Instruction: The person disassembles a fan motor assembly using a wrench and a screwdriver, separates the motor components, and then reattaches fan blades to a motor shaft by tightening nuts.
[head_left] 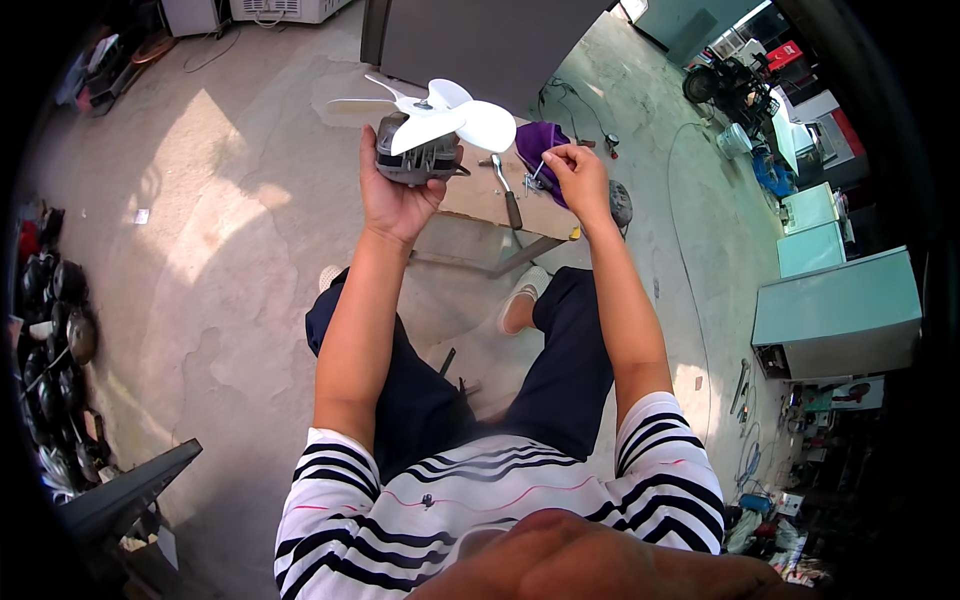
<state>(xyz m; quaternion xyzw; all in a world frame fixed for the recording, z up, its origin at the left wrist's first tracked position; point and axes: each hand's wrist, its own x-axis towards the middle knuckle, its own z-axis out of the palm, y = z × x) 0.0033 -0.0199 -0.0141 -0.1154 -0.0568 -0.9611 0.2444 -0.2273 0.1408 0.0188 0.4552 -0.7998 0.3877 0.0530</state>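
Observation:
My left hand (392,205) is closed around a grey fan motor (418,160), raised over the left part of a low wooden stool (535,214). White fan blades (440,118) sit on top of the motor. Over the stool's right side, my right hand (580,180) pinches a thin, pale metal piece, perhaps a screw or pin (541,168); its exact kind is too small to tell. Between the hands, a ratchet wrench (507,190) with a dark handle lies on the stool. Several small metal parts lie beside the purple cloth (540,140) at the stool's far right.
A large grey cabinet (460,50) stands just beyond the stool. Dark round parts (60,340) are heaped at the far left. On the right are a pale green refrigerator (840,310), a white bucket (734,140) and a motorcycle (725,80). A thin cable (682,250) crosses the concrete floor.

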